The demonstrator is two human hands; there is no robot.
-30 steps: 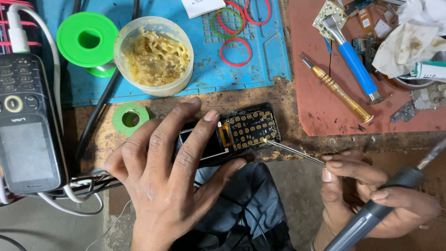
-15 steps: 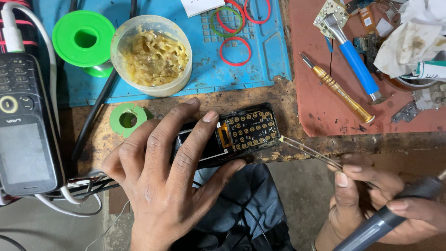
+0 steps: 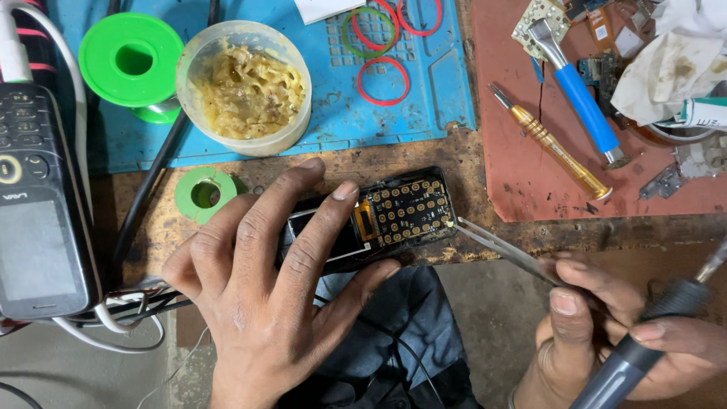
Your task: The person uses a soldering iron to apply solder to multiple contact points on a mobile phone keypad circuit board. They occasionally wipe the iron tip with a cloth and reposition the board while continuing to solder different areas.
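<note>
A: What is the left hand (image 3: 265,303) doing?

B: It lies palm down with the fingers spread over the opened phone (image 3: 371,223), pressing it against the edge of the wooden bench (image 3: 469,163). The thumb hooks under the near side, and two fingertips rest on the top by the screen.

A: And the phone itself?

B: It lies flat at the bench edge, just below the blue mat (image 3: 379,113). Its cover is off, so the dark board with rows of gold key contacts shows at the right end.

A: The right hand (image 3: 613,333)?

B: It is closed around two tools. Thumb and fingers pinch a pair of tweezers (image 3: 503,248), whose tips touch the phone's right edge. The same hand also grips a grey soldering iron (image 3: 644,341), which runs down towards the bottom of the view.

A: What lies around them?

B: A small green ring of tape (image 3: 204,193) sits just left of the left hand. Behind it stand a tub of yellowish paste (image 3: 246,87) and a green spool (image 3: 132,64). A second phone (image 3: 38,220) lies far left among cables. On the red mat (image 3: 530,182) to the right are a gold screwdriver (image 3: 549,144) and a blue-handled tool (image 3: 579,95).
</note>
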